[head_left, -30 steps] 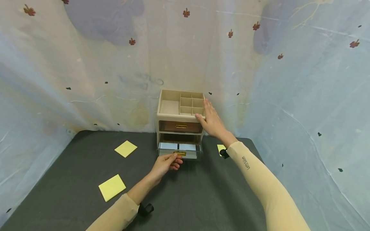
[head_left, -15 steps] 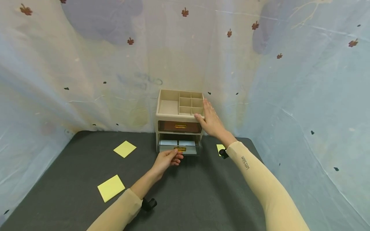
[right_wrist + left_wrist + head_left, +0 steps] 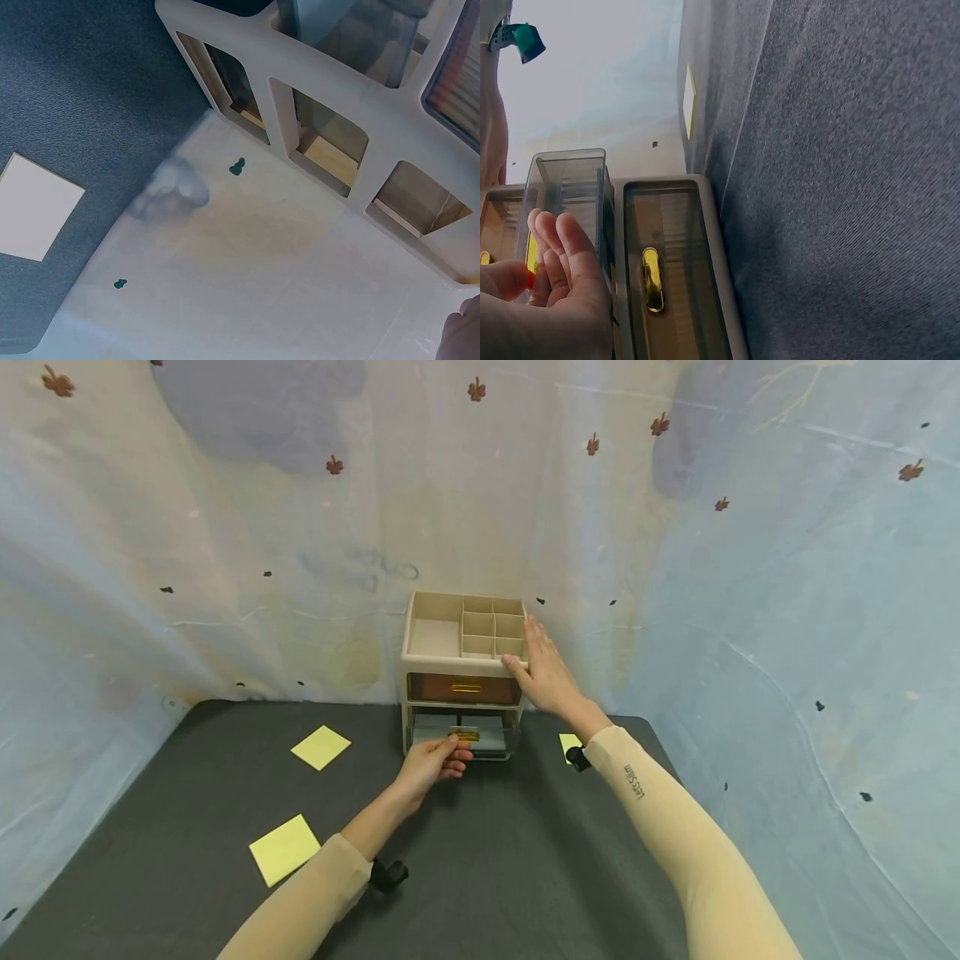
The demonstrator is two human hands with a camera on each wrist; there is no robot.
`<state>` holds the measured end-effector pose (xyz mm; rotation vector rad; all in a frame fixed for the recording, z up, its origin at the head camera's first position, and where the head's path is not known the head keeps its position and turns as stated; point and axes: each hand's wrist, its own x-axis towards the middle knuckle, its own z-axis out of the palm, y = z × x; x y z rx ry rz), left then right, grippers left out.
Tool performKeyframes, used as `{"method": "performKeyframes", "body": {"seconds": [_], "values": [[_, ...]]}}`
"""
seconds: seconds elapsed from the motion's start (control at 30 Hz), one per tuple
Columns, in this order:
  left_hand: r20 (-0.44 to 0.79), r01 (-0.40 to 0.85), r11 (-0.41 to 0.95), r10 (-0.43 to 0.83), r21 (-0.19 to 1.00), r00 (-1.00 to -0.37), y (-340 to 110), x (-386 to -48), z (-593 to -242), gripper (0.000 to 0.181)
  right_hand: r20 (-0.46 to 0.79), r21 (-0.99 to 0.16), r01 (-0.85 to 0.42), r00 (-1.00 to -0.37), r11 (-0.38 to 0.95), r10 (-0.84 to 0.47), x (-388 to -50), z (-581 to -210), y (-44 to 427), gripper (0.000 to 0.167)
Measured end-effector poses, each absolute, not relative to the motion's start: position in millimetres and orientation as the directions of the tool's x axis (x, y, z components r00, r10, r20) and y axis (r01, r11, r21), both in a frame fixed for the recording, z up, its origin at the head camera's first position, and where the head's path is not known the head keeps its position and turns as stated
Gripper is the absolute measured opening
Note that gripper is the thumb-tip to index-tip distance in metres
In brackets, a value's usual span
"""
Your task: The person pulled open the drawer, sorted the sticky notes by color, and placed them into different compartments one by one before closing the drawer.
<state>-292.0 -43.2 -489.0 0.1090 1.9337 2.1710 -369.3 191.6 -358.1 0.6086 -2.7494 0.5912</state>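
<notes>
A beige desktop organizer [image 3: 405,664] stands at the back of the dark table, with an open compartmented tray on top. Its upper drawer [image 3: 495,691] is closed. Below that, a clear drawer [image 3: 491,745] is pulled partly out, with two pale flat items seen inside. My left hand [image 3: 427,768] pinches this drawer's gold handle [image 3: 468,737] between thumb and fingers. In the left wrist view, another closed drawer [image 3: 682,277] lies beyond the pulled one. My right hand [image 3: 551,677] rests with straight fingers on the organizer's right top edge. The right wrist view shows mostly the organizer's side openings.
Two yellow sticky-note pads [image 3: 321,747] lie on the left of the table, the nearer pad [image 3: 283,850] partly next to my left sleeve. Another yellow note [image 3: 568,745] lies right of the organizer, partly behind my right wrist camera. A patterned curtain [image 3: 300,527] hangs around the table.
The clear drawer has slid inward, toward the organizer, with my left hand moving along on its handle. My right hand keeps its place on the organizer's edge.
</notes>
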Motion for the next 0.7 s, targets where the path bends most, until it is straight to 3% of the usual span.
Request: {"method": "performKeyframes", "body": {"seconds": [0.7], "values": [[-0.133, -0.163, -0.119, 0.227, 0.979, -0.965, -43, -320, -479, 0.043, 0.327, -0.321, -0.449, -0.879, 0.834, -0.347, -370, -358, 192, 0.084]]}}
